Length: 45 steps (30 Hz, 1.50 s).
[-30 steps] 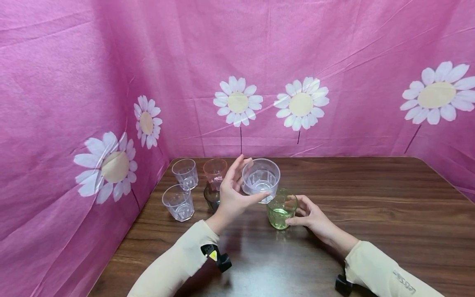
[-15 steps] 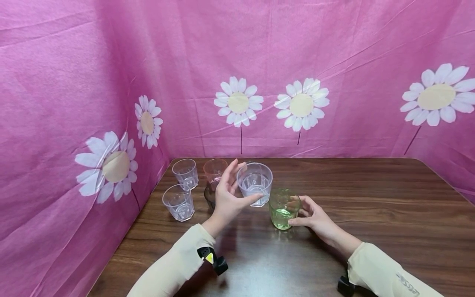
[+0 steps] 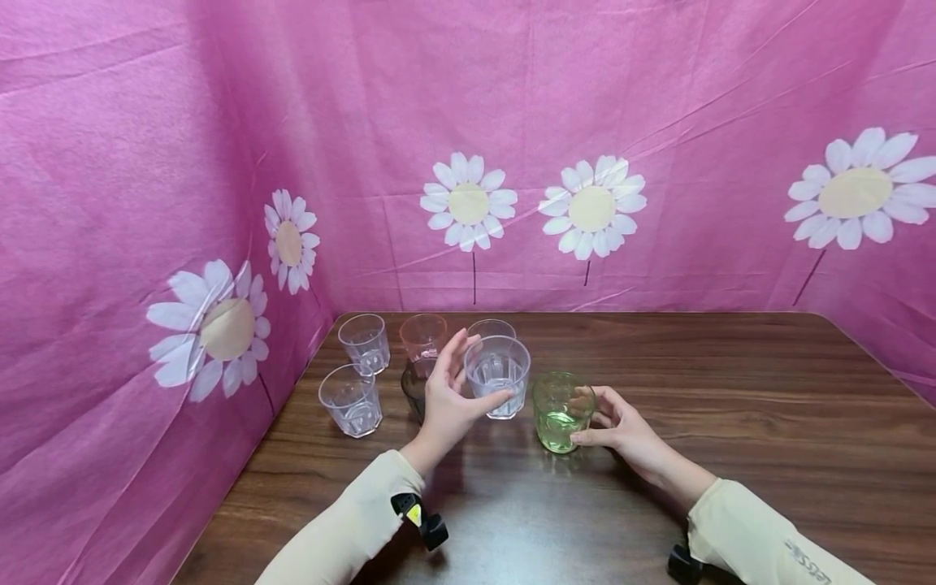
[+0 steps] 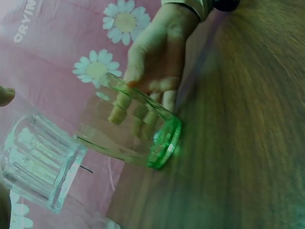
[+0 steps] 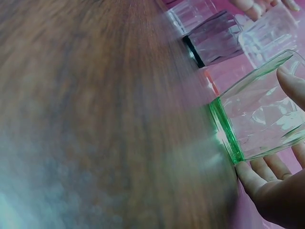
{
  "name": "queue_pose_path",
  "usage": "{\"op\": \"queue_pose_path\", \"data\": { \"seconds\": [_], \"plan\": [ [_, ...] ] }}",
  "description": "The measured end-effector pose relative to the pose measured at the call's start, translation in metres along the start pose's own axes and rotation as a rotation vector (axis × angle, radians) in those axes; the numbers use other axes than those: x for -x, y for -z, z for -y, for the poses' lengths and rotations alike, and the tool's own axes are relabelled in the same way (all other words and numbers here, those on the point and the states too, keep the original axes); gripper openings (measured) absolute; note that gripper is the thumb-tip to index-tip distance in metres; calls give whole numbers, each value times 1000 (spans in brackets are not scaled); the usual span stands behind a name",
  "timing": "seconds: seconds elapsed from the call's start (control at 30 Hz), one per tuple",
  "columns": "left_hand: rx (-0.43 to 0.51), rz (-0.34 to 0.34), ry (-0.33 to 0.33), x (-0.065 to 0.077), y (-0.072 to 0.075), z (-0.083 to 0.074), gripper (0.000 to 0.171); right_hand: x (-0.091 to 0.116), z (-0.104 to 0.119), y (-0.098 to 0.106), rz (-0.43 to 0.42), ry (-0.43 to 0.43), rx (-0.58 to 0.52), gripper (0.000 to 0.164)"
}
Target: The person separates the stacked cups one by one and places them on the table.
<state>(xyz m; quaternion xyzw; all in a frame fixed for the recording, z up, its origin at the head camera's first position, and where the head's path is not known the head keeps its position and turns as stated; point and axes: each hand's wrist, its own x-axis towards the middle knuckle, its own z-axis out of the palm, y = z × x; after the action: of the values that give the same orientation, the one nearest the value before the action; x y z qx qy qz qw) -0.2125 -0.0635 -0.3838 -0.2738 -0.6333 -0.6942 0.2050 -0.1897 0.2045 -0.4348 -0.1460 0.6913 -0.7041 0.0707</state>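
Observation:
My left hand grips a clear tumbler, thumb on the near side and fingers round the far left side. The tumbler is upright, and its base shows raised off the wood in the right wrist view. To its right, my right hand holds a green tumbler by its right side, base close over the tabletop. A small gap parts the two tumblers in the head view. Another clear glass stands behind the left hand's tumbler, mostly hidden. A dark grey glass is partly covered by the left hand.
Two clear glasses stand one behind the other at the left of the wooden table. A pinkish-orange glass is behind the dark one. Pink cloth with daisies walls the back and sides.
My left hand has brought the clear tumbler left and nearer to me, away from the green one, uncovering the rim of the glass behind. The green tumbler has shifted slightly right.

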Motion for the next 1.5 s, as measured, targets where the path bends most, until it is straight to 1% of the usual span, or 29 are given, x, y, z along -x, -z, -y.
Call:
{"op": "queue_pose_path", "data": {
  "seconds": [0.07,0.3,0.43,0.67,0.9,1.03,1.37,1.43,1.5],
  "plan": [
    [-18,-1,6,4,1,6,97,0,0,0,0,-1,-2,69],
    [-51,8,92,15,1,22,96,0,-1,0,-5,-9,-3,68],
    [-71,16,113,19,0,27,94,0,-2,-1,-7,-9,0,68],
    [-80,19,171,24,-2,32,92,-1,-3,-1,-8,-7,-5,69],
    [-100,44,156,28,-2,38,90,-2,-2,0,-1,-4,-24,69],
    [-117,61,167,28,-3,39,91,-1,0,0,-1,-8,-27,70],
    [-131,90,232,25,-3,35,95,0,0,1,-13,-13,-29,70],
    [-132,95,237,26,-3,35,97,0,-1,1,-13,-14,-29,70],
    [-139,102,228,26,-3,35,98,0,-2,1,-13,-15,-30,71]
  ]
}}
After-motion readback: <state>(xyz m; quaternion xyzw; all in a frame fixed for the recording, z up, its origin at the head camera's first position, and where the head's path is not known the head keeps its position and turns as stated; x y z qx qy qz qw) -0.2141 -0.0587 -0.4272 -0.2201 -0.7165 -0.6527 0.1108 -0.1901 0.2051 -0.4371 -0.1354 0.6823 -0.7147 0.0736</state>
